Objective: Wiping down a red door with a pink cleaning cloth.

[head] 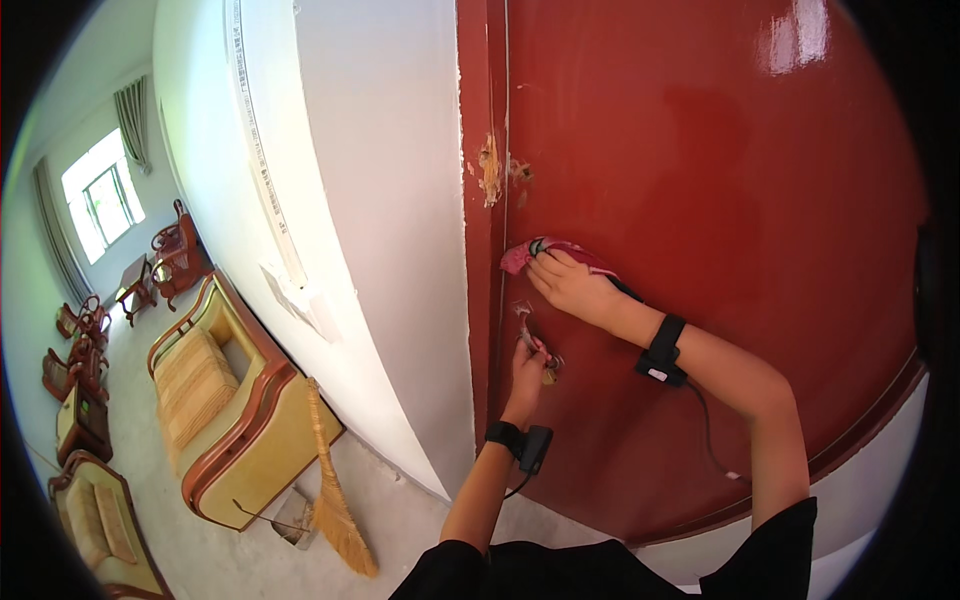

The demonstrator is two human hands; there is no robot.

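Note:
A glossy red door fills the right of the view. My right hand presses a pink and dark patterned cloth flat against it, near the edge beside the frame. Lower down, my left hand has its fingers around a metal door handle, whose lower part the fingers partly hide. Just right of those fingertips hangs a small brass padlock. Above the cloth, the paint is chipped to bare wood on the door frame, with a smaller damaged spot on the door edge.
White wall adjoins the frame on the left, with a cable duct running down it. A straw broom and a metal dustpan are by a wood-trimmed sofa. Cables trail from black straps on both wrists.

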